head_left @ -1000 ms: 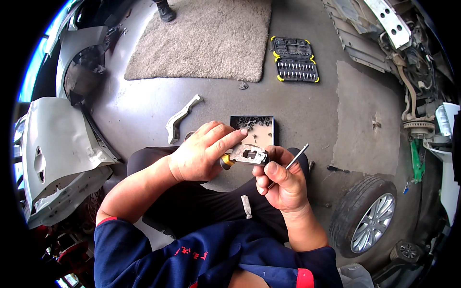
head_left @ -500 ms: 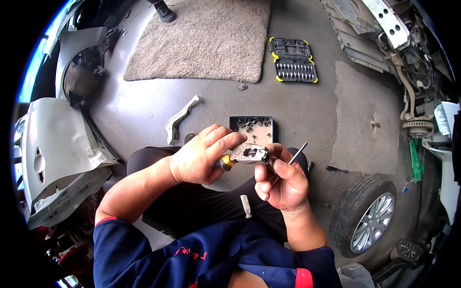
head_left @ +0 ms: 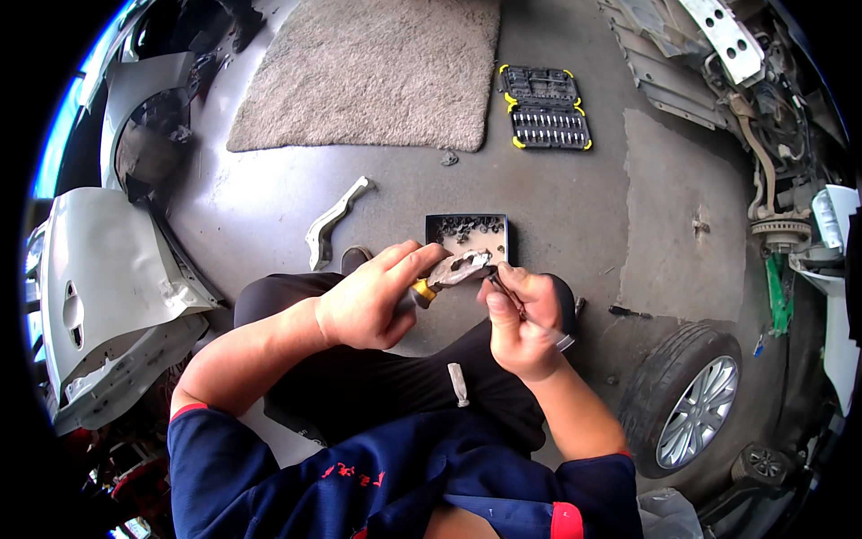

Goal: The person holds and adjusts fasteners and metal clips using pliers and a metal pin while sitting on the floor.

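Note:
My left hand [head_left: 370,301] is wrapped round a pair of pliers [head_left: 458,269] with a yellow and black handle and worn metal jaws. The jaws point right, toward a small dark piece [head_left: 488,271] at their tips; whether they grip it is hard to tell. Pinched in my right hand [head_left: 525,332] is a thin metal rod-like tool [head_left: 564,342], its lower end blurred. That hand's fingertips are close to the jaw tips. Just beyond the pliers, a shallow open box [head_left: 491,241] holds several small black clips [head_left: 462,227].
An open socket set case [head_left: 549,108] lies beyond, right of a beige rug [head_left: 368,81]. A curved metal bracket [head_left: 332,225] is on the floor at left. A wheel [head_left: 687,404] lies at right, a dented car door [head_left: 112,287] stands far left. A pale strip [head_left: 458,384] rests on my lap.
My right hand has turned, so the rod that pointed up and right now slants down and right. The pliers' jaws have tilted upward. A foot at the upper left has moved away.

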A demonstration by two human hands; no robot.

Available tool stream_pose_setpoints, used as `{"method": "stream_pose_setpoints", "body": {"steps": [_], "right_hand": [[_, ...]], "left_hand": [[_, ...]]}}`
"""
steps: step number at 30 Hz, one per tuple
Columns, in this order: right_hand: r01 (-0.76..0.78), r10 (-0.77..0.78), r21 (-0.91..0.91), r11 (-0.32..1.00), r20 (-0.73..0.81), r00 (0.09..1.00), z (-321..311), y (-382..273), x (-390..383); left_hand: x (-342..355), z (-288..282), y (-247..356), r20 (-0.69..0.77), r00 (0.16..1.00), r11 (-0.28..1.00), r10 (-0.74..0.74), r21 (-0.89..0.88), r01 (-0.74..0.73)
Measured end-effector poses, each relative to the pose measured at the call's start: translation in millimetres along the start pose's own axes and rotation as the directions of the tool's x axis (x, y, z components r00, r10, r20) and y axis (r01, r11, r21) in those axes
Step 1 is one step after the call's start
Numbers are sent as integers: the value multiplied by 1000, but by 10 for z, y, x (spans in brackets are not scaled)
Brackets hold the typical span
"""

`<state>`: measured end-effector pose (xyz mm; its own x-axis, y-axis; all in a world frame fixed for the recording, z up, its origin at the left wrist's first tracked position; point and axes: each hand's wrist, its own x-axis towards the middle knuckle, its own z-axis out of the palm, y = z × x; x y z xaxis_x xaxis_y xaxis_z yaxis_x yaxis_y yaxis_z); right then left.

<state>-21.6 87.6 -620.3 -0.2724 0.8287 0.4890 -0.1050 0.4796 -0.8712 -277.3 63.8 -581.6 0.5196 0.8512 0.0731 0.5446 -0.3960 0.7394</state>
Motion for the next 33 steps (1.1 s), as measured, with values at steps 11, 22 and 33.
{"method": "stream_pose_setpoints", "body": {"steps": [11, 22, 33], "right_hand": [[439, 96, -766, 469, 538, 837, -221, 246, 151], [-620, 613, 646, 446, 285, 737, -109, 3, 290], [-563, 472, 803, -196, 580, 664, -229, 167, 137]], "left_hand": [[64, 119, 22, 434, 710, 630, -554, -338, 699], [30, 72, 43, 124, 943, 865, -309, -377, 333], [4, 71, 31, 90, 960, 926, -264, -253, 279]]}}
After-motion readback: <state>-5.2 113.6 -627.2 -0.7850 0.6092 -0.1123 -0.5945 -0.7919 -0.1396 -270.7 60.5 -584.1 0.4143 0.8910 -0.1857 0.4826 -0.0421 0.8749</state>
